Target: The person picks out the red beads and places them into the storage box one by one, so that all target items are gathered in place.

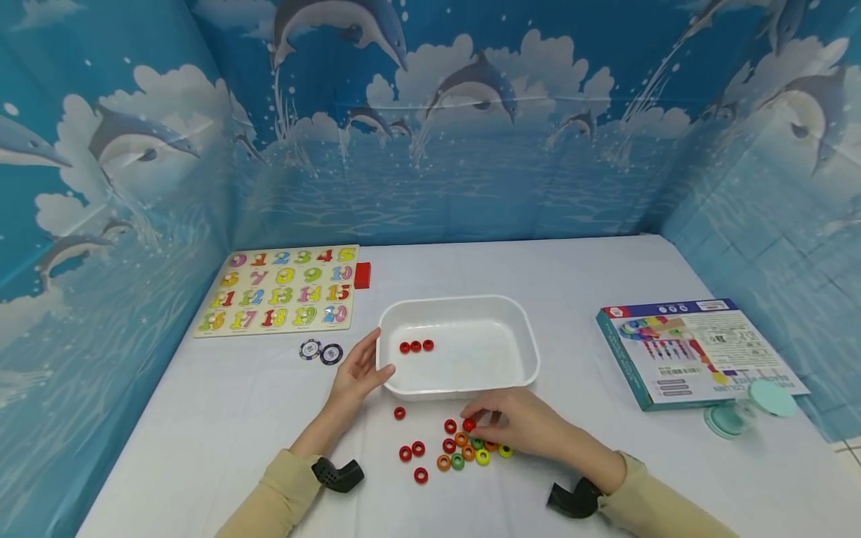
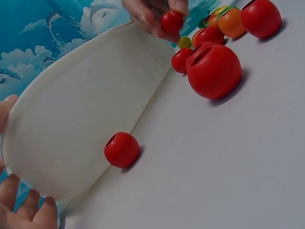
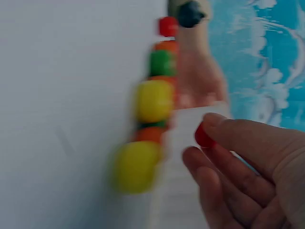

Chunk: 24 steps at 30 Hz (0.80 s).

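A white tray (image 1: 471, 390) holds 3 red beads (image 1: 416, 347) in a row at its left. At the tray's left end, my left hand (image 1: 358, 371) grips the wall, thumb near the front corner. My right hand (image 1: 528, 420) pinches a red bead (image 3: 204, 137) between thumb and fingertips, just in front of the tray. Under and beside that hand lies a cluster of red, orange, green and yellow beads (image 1: 482, 457); its fingers partly hide some. Several loose red beads lie further left, one red bead (image 2: 122, 150) close to the tray's front wall.
A number puzzle board (image 1: 276, 291) lies at the back left, with a red piece (image 1: 362, 275) at its edge. Two round chips (image 1: 321, 351) sit before it. On the right are a flat printed box (image 1: 699, 359) and a small container with a turquoise lid (image 1: 771, 397).
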Tool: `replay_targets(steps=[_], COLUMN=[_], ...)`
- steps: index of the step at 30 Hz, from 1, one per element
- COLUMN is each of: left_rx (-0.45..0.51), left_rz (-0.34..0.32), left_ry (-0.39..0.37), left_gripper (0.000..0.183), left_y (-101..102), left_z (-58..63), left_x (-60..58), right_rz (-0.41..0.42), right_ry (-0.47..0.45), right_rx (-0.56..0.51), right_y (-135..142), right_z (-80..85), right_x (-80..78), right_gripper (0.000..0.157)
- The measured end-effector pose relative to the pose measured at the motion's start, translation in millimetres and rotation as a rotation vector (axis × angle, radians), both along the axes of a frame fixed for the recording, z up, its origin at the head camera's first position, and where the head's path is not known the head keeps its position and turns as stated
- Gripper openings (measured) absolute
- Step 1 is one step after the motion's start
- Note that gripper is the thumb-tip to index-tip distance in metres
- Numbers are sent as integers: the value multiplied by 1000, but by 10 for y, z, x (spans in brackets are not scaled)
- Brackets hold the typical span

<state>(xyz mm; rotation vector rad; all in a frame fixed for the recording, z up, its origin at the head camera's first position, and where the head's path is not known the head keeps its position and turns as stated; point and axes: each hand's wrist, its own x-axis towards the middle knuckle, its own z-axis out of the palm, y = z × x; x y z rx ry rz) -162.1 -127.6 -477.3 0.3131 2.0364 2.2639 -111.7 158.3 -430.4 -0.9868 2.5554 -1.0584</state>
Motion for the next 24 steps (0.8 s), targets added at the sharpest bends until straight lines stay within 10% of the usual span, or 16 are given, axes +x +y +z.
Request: replay_targets(steps=[5,12,24], left_rx=[-15,-13,-24], left_rz=[-8,-11,-20], left_ry=[-16,-21,-11], left_gripper=[68,67,67], left_y=[27,16,20], left_z=[164,193,213], left_x=[68,83,75], right_rz=[89,182,122], right_ry=[-57,-38,-280], right_rx=[-79,-140,-2], right_y=[45,-65,-489], right_z=[404,862,408], right_x=[-121,-699,-1608], right_gripper=[25,26,33])
